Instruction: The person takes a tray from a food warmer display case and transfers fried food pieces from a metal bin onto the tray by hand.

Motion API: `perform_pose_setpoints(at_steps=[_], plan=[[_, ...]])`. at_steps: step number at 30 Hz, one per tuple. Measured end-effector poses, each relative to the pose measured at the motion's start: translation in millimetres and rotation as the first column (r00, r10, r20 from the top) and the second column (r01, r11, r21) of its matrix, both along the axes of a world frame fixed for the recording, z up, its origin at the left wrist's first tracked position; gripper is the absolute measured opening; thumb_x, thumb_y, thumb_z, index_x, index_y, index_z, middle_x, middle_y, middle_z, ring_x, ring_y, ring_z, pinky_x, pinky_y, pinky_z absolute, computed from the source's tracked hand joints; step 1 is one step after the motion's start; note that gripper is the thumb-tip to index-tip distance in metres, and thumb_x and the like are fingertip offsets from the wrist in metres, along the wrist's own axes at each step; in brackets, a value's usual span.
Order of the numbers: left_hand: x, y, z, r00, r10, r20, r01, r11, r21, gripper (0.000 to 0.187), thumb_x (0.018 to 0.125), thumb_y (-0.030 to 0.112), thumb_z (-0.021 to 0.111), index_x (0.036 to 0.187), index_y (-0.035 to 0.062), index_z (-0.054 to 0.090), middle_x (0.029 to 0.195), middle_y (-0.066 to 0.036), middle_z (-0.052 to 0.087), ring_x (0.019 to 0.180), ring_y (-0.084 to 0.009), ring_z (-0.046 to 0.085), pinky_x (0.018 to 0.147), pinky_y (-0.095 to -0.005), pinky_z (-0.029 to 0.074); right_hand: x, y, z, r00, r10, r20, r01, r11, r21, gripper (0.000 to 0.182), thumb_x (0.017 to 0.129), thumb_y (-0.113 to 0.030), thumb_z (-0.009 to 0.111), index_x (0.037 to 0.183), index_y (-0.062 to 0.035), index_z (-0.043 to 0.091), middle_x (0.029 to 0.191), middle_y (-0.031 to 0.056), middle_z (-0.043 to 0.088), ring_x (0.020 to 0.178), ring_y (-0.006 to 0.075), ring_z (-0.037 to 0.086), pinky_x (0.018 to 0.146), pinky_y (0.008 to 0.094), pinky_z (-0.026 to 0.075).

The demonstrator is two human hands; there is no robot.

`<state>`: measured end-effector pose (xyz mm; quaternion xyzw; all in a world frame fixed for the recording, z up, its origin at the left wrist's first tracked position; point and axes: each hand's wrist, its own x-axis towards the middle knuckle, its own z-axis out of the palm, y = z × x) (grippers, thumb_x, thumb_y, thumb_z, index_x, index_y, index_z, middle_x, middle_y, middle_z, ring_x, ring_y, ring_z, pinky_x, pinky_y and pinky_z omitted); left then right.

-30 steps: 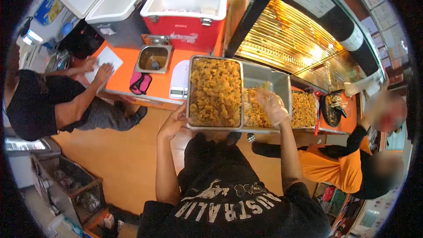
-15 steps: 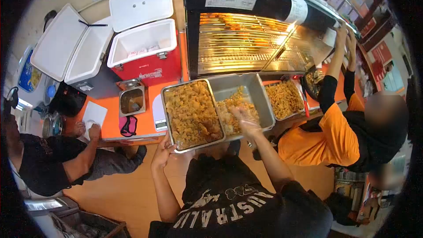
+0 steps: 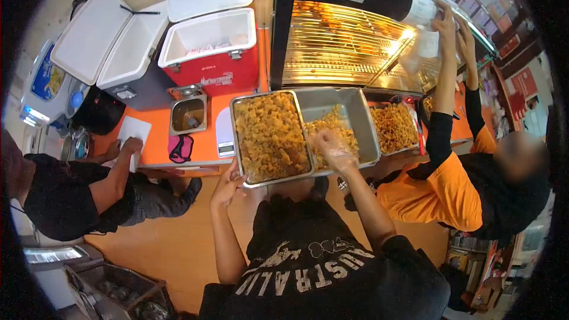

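Observation:
My left hand (image 3: 229, 185) grips the lower left corner of a shallow metal tray (image 3: 278, 179) heaped with golden, crumbly fried food (image 3: 271, 136). The tray rests partly over a deeper grey metal pan (image 3: 368, 127), which has more of the same-looking food (image 3: 344, 130) in it. My right hand (image 3: 335, 151), in a clear plastic glove, is inside the pan by the tray's right rim. Its fingers are curled together at the food; what they hold, if anything, is hidden.
Another food-filled tray (image 3: 394, 127) sits right of the pan, below a lit glass display case (image 3: 349, 47). Left are a scale (image 3: 226, 149), a small metal container (image 3: 188, 115) and open cool boxes (image 3: 207, 71). People stand at both sides: one in orange (image 3: 438, 195), one in black (image 3: 65, 195).
The view has shifted, so the counter sits further right. A darker patch at the tray's lower right corner no longer shows. My right hand's fingers have curled; my left hand keeps its hold.

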<state>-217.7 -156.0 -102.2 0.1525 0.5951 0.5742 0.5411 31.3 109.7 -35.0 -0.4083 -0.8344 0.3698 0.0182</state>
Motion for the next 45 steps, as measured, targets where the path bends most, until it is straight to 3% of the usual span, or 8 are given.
perform_pose_setpoints(at_steps=[2, 4, 17, 20, 22, 31, 38, 45], plan=[[-4.5, 0.9, 1.0, 0.998, -0.062, 0.004, 0.062, 0.998, -0.016, 0.083, 0.092, 0.000, 0.062, 0.158, 0.0169, 0.015, 0.129, -0.015, 0.054, 0.084, -0.0108, 0.057, 0.053, -0.0241, 0.055, 9.3, 24.2, -102.9, 0.977, 0.164, 0.138, -0.214, 0.744, 0.633, 0.027, 0.099, -0.034, 0.052, 0.105, -0.0075, 0.054, 0.094, 0.0072, 0.049, 0.086, 0.0235, 0.052, 0.081, 0.0401, 0.048], [-2.1, 3.3, 5.3, 0.999, -0.043, 0.009, 0.043, 0.999, 0.010, 0.083, 0.091, -0.001, 0.062, 0.158, 0.0166, 0.015, 0.121, -0.011, 0.056, 0.080, -0.0097, 0.055, 0.052, -0.0244, 0.055, -11.2, 3.4, -42.2, 0.923, -0.375, -0.090, 0.345, 0.907, -0.242, 0.031, 0.101, -0.039, 0.050, 0.103, -0.0083, 0.057, 0.081, 0.0105, 0.050, 0.073, 0.0281, 0.053, 0.081, 0.0417, 0.049], [1.8, 4.5, 3.2, 0.998, 0.012, -0.055, -0.016, 0.997, -0.081, 0.035, 0.091, 0.000, 0.062, 0.124, -0.0002, 0.050, 0.098, -0.010, 0.062, 0.071, -0.0175, 0.066, 0.054, -0.0304, 0.059, -29.5, -16.3, -132.7, 0.939, 0.020, 0.342, -0.166, 0.900, 0.403, 0.057, 0.098, -0.014, 0.033, 0.151, 0.0029, 0.026, 0.153, 0.0252, 0.034, 0.118, 0.0350, 0.058, 0.085, 0.0379, 0.054], [7.3, 6.0, 11.4, 0.994, 0.064, -0.087, -0.072, 0.993, -0.092, 0.028, 0.091, 0.001, 0.062, 0.117, 0.0005, 0.051, 0.095, -0.009, 0.061, 0.075, -0.0171, 0.065, 0.056, -0.0320, 0.061, -26.4, -4.8, -178.3, 0.778, -0.236, 0.583, -0.511, 0.303, 0.804, 0.060, 0.097, -0.009, 0.034, 0.153, 0.0022, 0.020, 0.153, 0.0244, 0.035, 0.113, 0.0313, 0.060, 0.084, 0.0367, 0.055], [-2.7, 1.4, -13.8, 0.996, 0.013, -0.084, -0.017, 0.999, -0.050, 0.029, 0.092, 0.002, 0.063, 0.118, 0.0012, 0.051, 0.097, -0.008, 0.060, 0.079, -0.0168, 0.065, 0.057, -0.0328, 0.062, -24.9, -9.7, -78.7, 0.795, 0.179, 0.579, -0.368, 0.901, 0.228, 0.064, 0.095, -0.009, 0.038, 0.156, -0.0015, 0.018, 0.153, 0.0230, 0.035, 0.110, 0.0283, 0.060, 0.085, 0.0379, 0.054], [-3.8, -2.2, -17.1, 0.999, -0.007, -0.040, 0.005, 0.999, -0.050, 0.028, 0.093, 0.004, 0.060, 0.119, 0.0027, 0.051, 0.099, -0.003, 0.056, 0.083, -0.0125, 0.059, 0.060, -0.0293, 0.062, 72.2, 102.6, -22.4, 0.912, -0.248, 0.326, 0.151, 0.943, 0.296, 0.035, 0.083, -0.016, 0.061, 0.117, -0.0132, 0.057, 0.120, 0.0169, 0.061, 0.095, 0.0275, 0.067, 0.080, 0.0402, 0.053], [-0.1, 6.4, 7.2, 0.996, -0.040, -0.082, 0.030, 0.993, -0.118, 0.026, 0.094, 0.007, 0.061, 0.117, 0.0067, 0.050, 0.089, 0.002, 0.050, 0.074, -0.0066, 0.056, 0.057, -0.0259, 0.060, 81.7, 111.1, -91.4, 0.411, 0.325, 0.852, -0.536, 0.842, -0.063, 0.026, 0.081, -0.020, 0.066, 0.105, -0.0129, 0.069, 0.097, 0.0052, 0.070, 0.089, 0.0203, 0.067, 0.077, 0.0329, 0.054], [3.9, 10.3, 23.9, 0.997, -0.051, -0.066, 0.041, 0.989, -0.141, 0.030, 0.094, 0.008, 0.062, 0.121, 0.0072, 0.049, 0.094, 0.002, 0.055, 0.078, -0.0075, 0.059, 0.055, -0.0252, 0.059, 76.9, 92.9, -173.6, 0.773, 0.000, 0.635, -0.284, 0.894, 0.346, 0.027, 0.086, -0.030, 0.068, 0.098, -0.0069, 0.075, 0.101, 0.0142, 0.073, 0.094, 0.0268, 0.071, 0.076, 0.0410, 0.058]])
